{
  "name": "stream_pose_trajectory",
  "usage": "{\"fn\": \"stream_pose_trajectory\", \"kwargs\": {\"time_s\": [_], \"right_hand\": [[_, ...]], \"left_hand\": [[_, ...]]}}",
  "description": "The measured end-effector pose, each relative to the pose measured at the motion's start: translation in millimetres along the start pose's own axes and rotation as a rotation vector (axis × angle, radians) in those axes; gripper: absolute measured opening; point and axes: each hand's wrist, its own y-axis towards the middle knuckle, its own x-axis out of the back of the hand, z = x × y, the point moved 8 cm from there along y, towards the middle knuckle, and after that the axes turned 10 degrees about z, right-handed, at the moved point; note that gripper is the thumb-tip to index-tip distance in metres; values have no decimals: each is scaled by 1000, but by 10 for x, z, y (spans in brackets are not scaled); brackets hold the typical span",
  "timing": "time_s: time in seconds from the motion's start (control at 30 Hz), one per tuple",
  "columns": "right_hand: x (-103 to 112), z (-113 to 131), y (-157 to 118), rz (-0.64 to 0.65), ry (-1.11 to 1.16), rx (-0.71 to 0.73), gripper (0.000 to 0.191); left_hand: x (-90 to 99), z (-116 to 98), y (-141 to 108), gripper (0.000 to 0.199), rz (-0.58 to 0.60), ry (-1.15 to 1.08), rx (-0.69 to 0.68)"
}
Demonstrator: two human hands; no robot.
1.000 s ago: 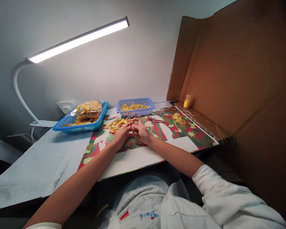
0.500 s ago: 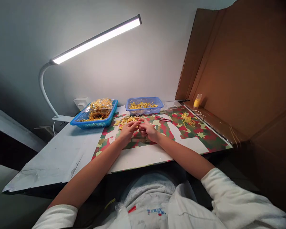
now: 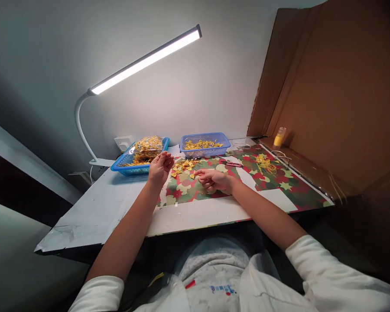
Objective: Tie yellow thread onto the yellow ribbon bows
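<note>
My left hand (image 3: 161,167) is raised in front of the blue basket (image 3: 130,171), its fingers pinched together. Whatever sits in that pinch is too small to make out. Lower and to the right, my right hand (image 3: 213,178) points left over the camouflage-patterned sheet, fingers curled. At its fingertips shows a small yellow leaf-like piece (image 3: 192,176), apparently held between thumb and forefinger. Just beyond the hands lies a loose pile of yellow pieces with thin stems (image 3: 186,165).
A lilac-blue basket (image 3: 205,151) of yellow pieces stands by the wall. Red-handled snips (image 3: 231,164) and a tangle of yellow strands (image 3: 265,164) lie right. A small yellow-filled bottle (image 3: 279,137) stands by the cardboard (image 3: 318,86). A lamp (image 3: 146,60) hangs overhead.
My hands were together over the sheet and are now apart. My left hand has moved left and up, my right hand slightly right. The whole view has shifted a little.
</note>
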Motion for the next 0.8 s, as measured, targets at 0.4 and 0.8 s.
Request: {"fn": "stream_pose_trajectory", "kwargs": {"time_s": [0.4, 0.8], "right_hand": [[31, 123, -428, 1, -149, -103, 22], [86, -661, -2228, -251, -71, -192, 32]], "left_hand": [[147, -202, -23, 18, -159, -107, -64], [201, -113, -24, 17, -176, -79, -4]]}}
